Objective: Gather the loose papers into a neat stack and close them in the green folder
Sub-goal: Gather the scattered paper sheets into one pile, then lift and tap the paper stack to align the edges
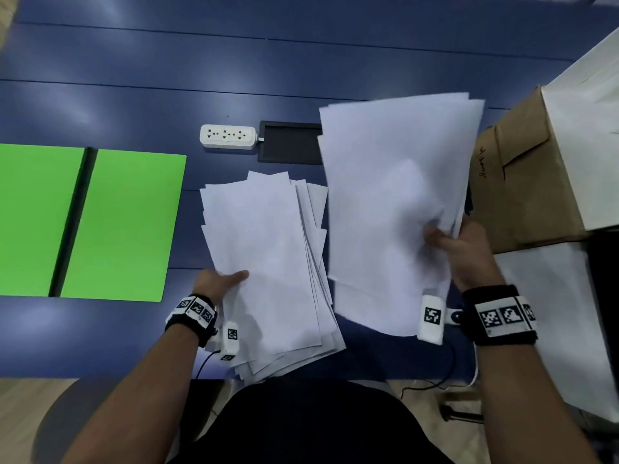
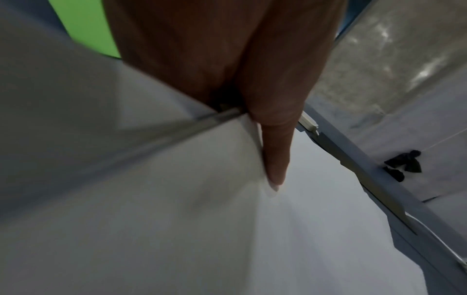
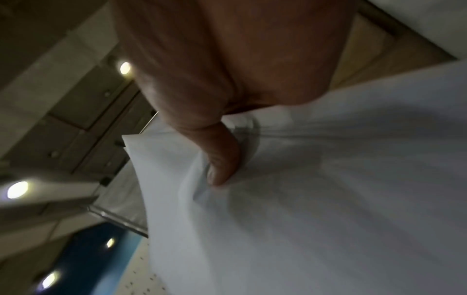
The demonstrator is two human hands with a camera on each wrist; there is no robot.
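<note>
While the right hand [image 1: 465, 252] pinches a raised bundle of papers [image 1: 398, 202] at its near right edge, thumb on the upper face and fingers hidden beneath, the sheets bow and crease around the thumb, as the right wrist view confirms. The left hand [image 1: 219, 283] grips the left edge of the second pile [image 1: 264, 262], thumb on top, fingers out of sight under the sheets; this pile lies fanned and skewed on the table [image 1: 134, 95], its near corners overhanging the table edge.

Judgement: the step in hand is merging the two lots. It would be done best by laying the raised bundle squarely over the fanned pile, then standing the whole lot on one long edge and tapping until edges align. The pinch appears tight enough to crumple; a flatter, broader hold would spare the sheets. Slippage of loose lower sheets over the table edge is the evident risk.

The green folder [image 1: 124, 226] lies open and flat at the left, well apart from both lots, with no papers in it.

The surface is dark blue and glossy. A white power strip [image 1: 227, 137] and a dark recessed panel [image 1: 289, 142] sit beyond the papers. Cardboard boxes [image 1: 522, 175] stand at the right. Ceiling lights show in the right wrist view.
</note>
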